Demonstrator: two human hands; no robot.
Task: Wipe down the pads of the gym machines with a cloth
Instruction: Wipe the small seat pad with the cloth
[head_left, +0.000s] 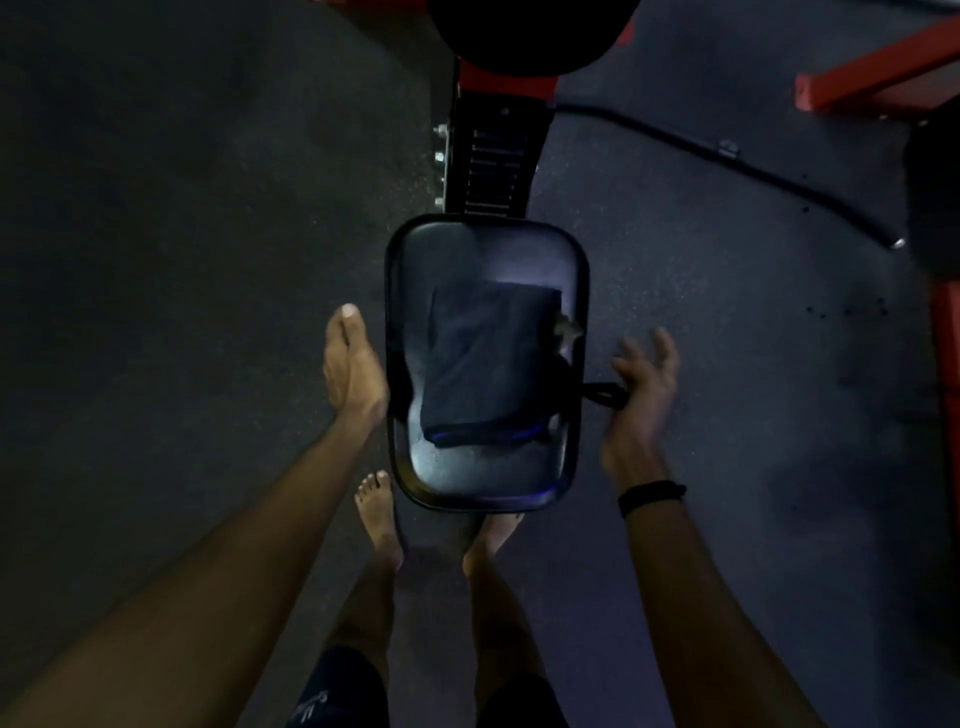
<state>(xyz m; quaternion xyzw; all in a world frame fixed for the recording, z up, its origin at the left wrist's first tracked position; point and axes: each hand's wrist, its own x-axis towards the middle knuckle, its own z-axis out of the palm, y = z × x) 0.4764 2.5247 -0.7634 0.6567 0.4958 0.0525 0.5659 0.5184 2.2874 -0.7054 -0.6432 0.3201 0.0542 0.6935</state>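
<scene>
Both open hands (355, 361) (644, 384) flanking cloth-topped seat pad (488, 467)

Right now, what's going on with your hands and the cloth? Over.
Left hand open beside seat pad, no grip. Right hand open near black strap. Cloth folded on pad, untouched. Nothing in the way.

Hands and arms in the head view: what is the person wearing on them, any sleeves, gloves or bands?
Both forearms are bare, with no sleeves in view, and neither hand wears a glove. The left hand and its wrist carry nothing. The right hand has a thin black band round its wrist. No rings or watch can be made out in this dim light.
</scene>
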